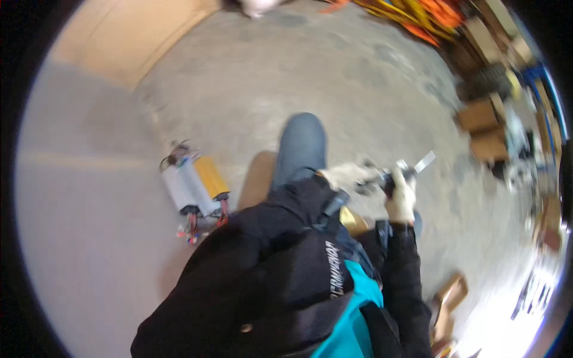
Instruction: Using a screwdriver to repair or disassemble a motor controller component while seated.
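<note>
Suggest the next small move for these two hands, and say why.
Perhaps steady the dark tool with the right hand: that hand closes around it, a pale flat strip juts out beyond, and blur obscures how the left hand meets it.

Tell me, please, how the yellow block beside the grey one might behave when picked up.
The yellow block looks stiff, judging by its straight edges. Its boxy shape suggests it would slide rather than roll if pushed. The thin reddish wires at its near end look loose, so they would probably dangle or snag.
</note>
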Motion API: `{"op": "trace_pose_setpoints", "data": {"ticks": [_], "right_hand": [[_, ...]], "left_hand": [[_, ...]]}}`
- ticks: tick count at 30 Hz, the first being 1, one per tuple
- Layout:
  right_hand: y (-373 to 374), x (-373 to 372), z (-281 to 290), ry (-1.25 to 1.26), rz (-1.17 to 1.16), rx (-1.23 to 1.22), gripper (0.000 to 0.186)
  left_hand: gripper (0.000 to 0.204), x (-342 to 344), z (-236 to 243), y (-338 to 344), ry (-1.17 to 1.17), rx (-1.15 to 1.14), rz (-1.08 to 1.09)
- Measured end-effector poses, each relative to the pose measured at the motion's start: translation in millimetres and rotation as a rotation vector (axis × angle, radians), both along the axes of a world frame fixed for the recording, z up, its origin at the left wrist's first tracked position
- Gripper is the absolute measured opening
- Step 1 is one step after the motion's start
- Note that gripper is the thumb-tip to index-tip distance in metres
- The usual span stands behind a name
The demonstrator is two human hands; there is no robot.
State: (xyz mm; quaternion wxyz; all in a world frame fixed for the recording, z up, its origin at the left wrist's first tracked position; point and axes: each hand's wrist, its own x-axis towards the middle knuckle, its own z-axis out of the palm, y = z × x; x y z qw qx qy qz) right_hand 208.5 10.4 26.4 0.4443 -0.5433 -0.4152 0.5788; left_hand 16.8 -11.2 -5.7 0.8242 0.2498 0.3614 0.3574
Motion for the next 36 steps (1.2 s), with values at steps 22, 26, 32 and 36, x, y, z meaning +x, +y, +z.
{"op": "trace_pose_setpoints", "data": {"ticks": [22,26,32,36], "right_hand": [[3,-7,17,0.186,-0.033,-0.207,0.028],[4,-6,11,0.171,-0.040,-0.217,0.032],[2,1,13,0.006,0.008,-0.202,0.039],[-8,16,24,0.023,-0.006,-0.251,0.040]], "left_hand": [[0.046,-8,21,-7,-0.077,-0.127,-0.093],[0.043,-5,16,-6,-0.062,-0.105,-0.098],[0.035,-9,0,-5,-0.036,-0.189,0.126],[0.033,-9,8,-1,-0.238,-0.254,0.268]]}}
